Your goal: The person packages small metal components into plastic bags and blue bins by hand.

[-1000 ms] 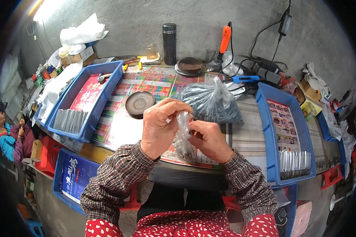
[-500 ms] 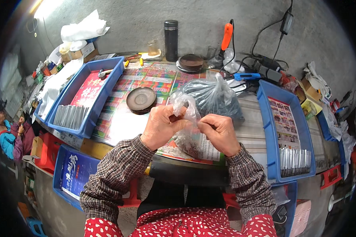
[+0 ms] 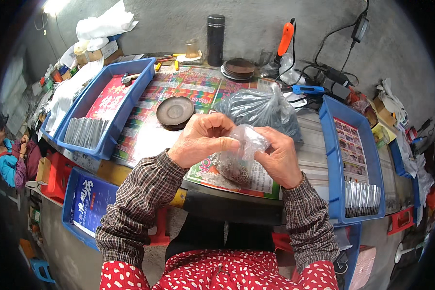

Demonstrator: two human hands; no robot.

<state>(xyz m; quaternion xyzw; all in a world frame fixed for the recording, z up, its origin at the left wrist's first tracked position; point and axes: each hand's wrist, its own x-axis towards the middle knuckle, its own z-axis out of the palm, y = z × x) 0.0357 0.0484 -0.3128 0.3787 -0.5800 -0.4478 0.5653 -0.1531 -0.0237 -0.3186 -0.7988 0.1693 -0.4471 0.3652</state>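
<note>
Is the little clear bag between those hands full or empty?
Partly full: grainy pieces show through the lower end of the small clear bag; its upper part, between left hand and right hand, shows none.

I worked in what appeared to be a small workshop, as indicated by the paper-covered bench [image 3: 311, 140], blue trays [image 3: 126, 112] of aligned silvery pieces [image 3: 87, 133], orange-handled tool [image 3: 285, 38] and bare grey wall [image 3: 169, 29].

Looks down from the head, quite near, at left hand [image 3: 203, 141] and right hand [image 3: 281, 155], with wall [image 3: 174, 29] at 12 o'clock, lap [image 3: 217, 270] at 6.
</note>
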